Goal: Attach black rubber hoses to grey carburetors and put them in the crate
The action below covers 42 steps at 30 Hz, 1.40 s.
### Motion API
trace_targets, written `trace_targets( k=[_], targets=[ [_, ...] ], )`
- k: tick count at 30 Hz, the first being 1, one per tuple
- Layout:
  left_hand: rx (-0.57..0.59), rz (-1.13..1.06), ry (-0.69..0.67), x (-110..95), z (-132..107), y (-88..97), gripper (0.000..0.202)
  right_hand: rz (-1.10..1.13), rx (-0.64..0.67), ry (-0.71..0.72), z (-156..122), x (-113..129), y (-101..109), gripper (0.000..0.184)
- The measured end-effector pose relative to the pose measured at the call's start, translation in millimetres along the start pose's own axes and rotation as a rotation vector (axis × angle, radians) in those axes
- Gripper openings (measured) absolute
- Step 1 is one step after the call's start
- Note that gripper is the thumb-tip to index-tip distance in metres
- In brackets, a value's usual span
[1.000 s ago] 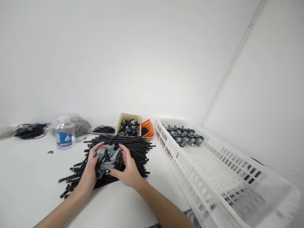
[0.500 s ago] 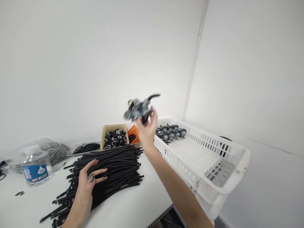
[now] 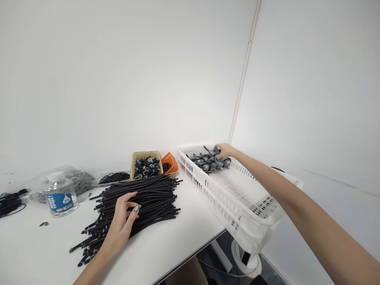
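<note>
My right hand (image 3: 226, 151) reaches far into the white slotted crate (image 3: 237, 206) and grips a grey metal part with a black hose (image 3: 214, 151) just above the cluster of like parts (image 3: 204, 162) at the crate's far end. My left hand (image 3: 123, 215) rests on the pile of black rubber tubes (image 3: 148, 198) on the white table, with thumb and fingers curled onto a tube.
A beige bin (image 3: 146, 166) of small black and silver pieces and an orange basket (image 3: 170, 162) stand behind the tubes. A water bottle (image 3: 61, 196), a clear bag (image 3: 78, 178) and black cables (image 3: 10, 200) lie at the left. The crate overhangs the table's right edge.
My right hand carried the grey part from over the tubes, up and right, down into the crate's far end. My left hand let go of it and settled on the tube pile.
</note>
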<state>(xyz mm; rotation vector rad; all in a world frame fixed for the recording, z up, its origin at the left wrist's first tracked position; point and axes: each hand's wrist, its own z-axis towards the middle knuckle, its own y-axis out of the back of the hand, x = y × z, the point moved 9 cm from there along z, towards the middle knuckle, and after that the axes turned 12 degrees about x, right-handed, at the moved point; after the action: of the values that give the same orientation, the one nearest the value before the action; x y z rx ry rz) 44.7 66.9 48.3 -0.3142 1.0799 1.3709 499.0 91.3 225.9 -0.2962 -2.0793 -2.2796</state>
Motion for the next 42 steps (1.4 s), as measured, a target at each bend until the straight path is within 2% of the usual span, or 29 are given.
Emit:
trace_targets(
  k=[3,6,9,13,18,22,28,32,37,41,42],
  targets=[
    [0.029,0.035,-0.001,-1,-1,-4.4,0.039,0.029,0.156,-0.1,-1,-40,-63,0.064],
    [0.031,0.05,0.012,-1,-3,-7.0,0.035,0.108,0.248,-0.134,10,-56,-111,0.071],
    [0.059,0.073,0.015,0,-4,-9.5,0.034,0.196,0.252,-0.11,23,-57,-139,0.074],
    [0.14,0.138,0.015,1,-4,-14.2,0.033,0.283,0.261,-0.088,29,-62,-155,0.08],
    [0.174,0.192,0.026,1,-3,-16.3,0.03,0.363,0.304,-0.099,20,-76,-158,0.081],
    [0.24,0.229,0.025,0,-4,-20.8,0.029,0.399,0.307,-0.112,17,-77,-158,0.076],
    [0.289,0.252,0.047,-3,-4,-25.8,0.028,0.372,0.182,-0.085,20,-70,-155,0.075],
    [0.261,0.295,0.023,-6,-6,-22.1,0.029,0.389,0.135,-0.037,11,-62,-150,0.069],
    [0.227,0.391,-0.017,-14,-11,-16.0,0.026,0.413,0.138,0.01,0,-54,-130,0.06],
    [0.17,0.468,-0.075,-33,-17,-9.8,0.022,0.411,0.016,0.04,-16,-67,-98,0.067],
    [0.152,0.479,-0.09,-40,-21,-7.0,0.021,0.407,-0.055,0.085,-24,-70,-87,0.067]
  ],
)
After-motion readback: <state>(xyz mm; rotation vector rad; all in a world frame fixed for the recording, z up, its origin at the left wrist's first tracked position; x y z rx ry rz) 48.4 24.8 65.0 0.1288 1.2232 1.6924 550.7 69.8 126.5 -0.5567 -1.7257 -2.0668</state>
